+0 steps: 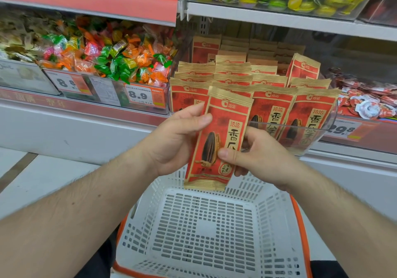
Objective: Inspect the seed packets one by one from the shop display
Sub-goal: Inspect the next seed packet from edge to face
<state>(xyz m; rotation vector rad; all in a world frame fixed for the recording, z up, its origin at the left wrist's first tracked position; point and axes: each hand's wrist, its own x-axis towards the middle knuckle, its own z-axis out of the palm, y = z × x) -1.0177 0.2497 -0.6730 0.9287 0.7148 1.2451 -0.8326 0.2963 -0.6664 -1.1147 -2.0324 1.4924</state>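
Both hands hold one red seed packet (217, 140) up in front of the display. The left hand (174, 140) grips its left edge, thumb on the front and fingers behind. The right hand (260, 157) pinches its lower right side, thumb on the front. The packet stands almost straight up, just above a white basket (206, 230). More packets (272, 105) stand in rows in a clear bin (318, 135) on the shelf behind. Candies (111, 56) fill the bin to the left.
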